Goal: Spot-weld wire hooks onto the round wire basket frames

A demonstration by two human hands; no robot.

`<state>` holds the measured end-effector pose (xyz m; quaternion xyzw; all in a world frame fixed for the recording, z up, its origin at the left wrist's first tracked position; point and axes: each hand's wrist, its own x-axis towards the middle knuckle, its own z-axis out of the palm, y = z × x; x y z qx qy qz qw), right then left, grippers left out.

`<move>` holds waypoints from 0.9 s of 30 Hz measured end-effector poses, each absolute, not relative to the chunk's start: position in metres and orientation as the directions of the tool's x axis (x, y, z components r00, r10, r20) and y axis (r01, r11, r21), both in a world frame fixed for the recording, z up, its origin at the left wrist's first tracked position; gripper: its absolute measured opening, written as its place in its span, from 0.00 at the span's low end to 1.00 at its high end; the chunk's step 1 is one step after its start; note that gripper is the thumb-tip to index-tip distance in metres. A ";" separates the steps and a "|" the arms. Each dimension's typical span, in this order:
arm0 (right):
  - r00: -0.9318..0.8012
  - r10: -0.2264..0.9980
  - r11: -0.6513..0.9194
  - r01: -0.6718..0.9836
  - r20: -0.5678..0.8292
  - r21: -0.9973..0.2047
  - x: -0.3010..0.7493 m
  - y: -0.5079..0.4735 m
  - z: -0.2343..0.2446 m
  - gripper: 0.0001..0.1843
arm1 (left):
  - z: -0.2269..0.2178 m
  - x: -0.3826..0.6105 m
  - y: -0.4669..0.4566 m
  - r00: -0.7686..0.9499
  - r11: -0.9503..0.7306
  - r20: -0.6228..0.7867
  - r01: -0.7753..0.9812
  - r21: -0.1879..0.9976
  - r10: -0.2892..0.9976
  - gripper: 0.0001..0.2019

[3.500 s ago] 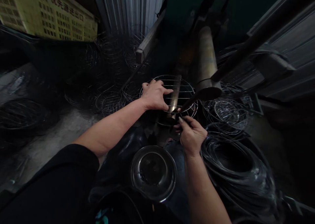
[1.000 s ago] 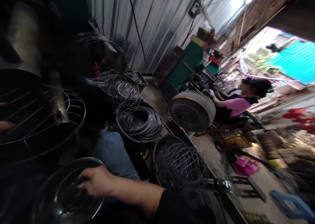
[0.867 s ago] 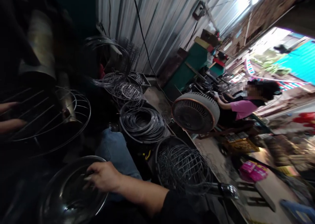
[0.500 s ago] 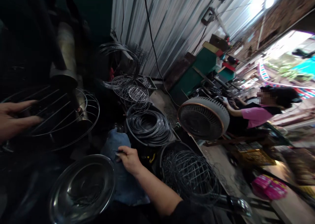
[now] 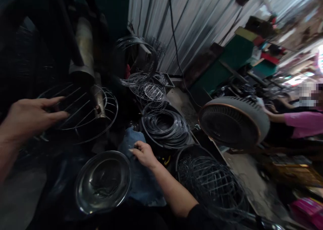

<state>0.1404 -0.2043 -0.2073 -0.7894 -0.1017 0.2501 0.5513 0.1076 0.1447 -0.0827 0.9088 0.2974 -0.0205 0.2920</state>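
Note:
My left hand (image 5: pixel 37 115) grips the left side of a round wire frame (image 5: pixel 83 129), its thumb and fingers around the wires. The frame has parallel bars and curved ribs, and sits around a metal post below a machine's cylinder (image 5: pixel 84 48). Over a blue cloth (image 5: pixel 143 189) on my leg, my right hand (image 5: pixel 145 154) is closed in a pinch. Whatever lies between its fingertips is too small and dark to make out. A shiny metal bowl (image 5: pixel 82 189) with thin, dark pieces inside rests to the left of the cloth.
Beyond my right hand stand a tub of coiled wire (image 5: pixel 164 129) and another with wire grids (image 5: pixel 212 179). More wire coils (image 5: pixel 151 88) lie farther back. A round fan (image 5: pixel 229 122) is at right, near a person in a pink sleeve (image 5: pixel 302 122).
The view has swung left, so everything appears farther right. My left hand stays at the wire frame, and my right hand remains pinched over the blue cloth.

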 end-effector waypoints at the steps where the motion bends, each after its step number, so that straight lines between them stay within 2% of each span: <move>1: 0.847 0.449 -0.316 -0.146 -0.283 -0.938 0.140 -0.205 -0.206 0.12 | -0.078 0.107 0.138 0.784 -0.641 -0.090 0.563 0.523 0.615 0.30; 3: 0.833 0.465 -0.217 -0.220 -0.299 -0.951 0.140 -0.206 -0.199 0.15 | -0.071 0.106 0.127 0.818 -0.715 0.022 0.488 0.500 0.574 0.26; 6: 0.855 0.428 -0.103 -0.276 -0.293 -0.956 0.148 -0.197 -0.183 0.19 | -0.075 0.106 0.121 0.886 -0.840 0.162 0.333 0.428 0.434 0.28; 9: 0.869 0.460 -0.004 -0.204 -0.183 -0.979 0.160 -0.171 -0.160 0.15 | -0.085 0.106 0.125 0.894 -0.882 0.222 0.290 0.372 0.388 0.27; 12: 0.871 0.483 0.067 -0.139 -0.090 -0.988 0.164 -0.135 -0.135 0.13 | -0.089 0.105 0.125 0.890 -0.873 0.217 0.300 0.385 0.401 0.27; 19: 0.846 0.510 -0.105 -0.118 -0.155 -0.987 0.157 -0.089 -0.118 0.15 | -0.085 0.104 0.122 0.883 -0.873 0.241 0.290 0.392 0.402 0.27; 24: 0.786 0.574 -0.124 -0.195 -0.231 -0.973 0.160 -0.088 -0.117 0.16 | -0.088 0.106 0.126 0.884 -0.855 0.222 0.291 0.429 0.412 0.27; 27: 0.777 0.568 -0.143 -0.229 -0.269 -0.963 0.163 -0.088 -0.113 0.15 | -0.090 0.107 0.126 0.886 -0.859 0.228 0.281 0.428 0.403 0.27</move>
